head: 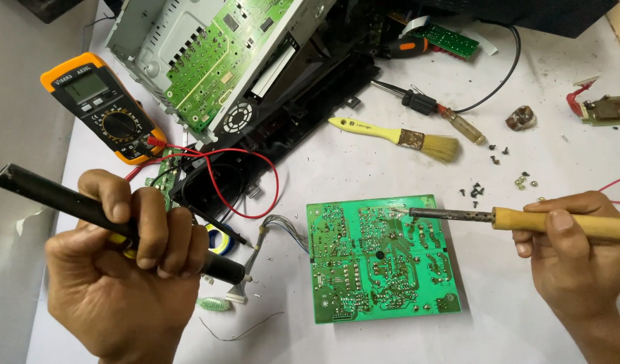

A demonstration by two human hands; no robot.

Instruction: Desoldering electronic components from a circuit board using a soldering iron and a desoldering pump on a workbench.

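Currently: right hand (566, 243) grips wooden-handled soldering iron (525, 218), tip on green solder-side circuit board (380, 259) | left hand (124, 266) clasps black desoldering pump (114, 219), held clear | rework under way, most joints apparently untouched.

We see through a single head-worn camera, looking steeply down and forward onto the bench (364, 172) from close above. Our left hand (124, 283) fills the lower left corner, our right hand (573, 253) the right edge, and the green board (380, 259) lies between.
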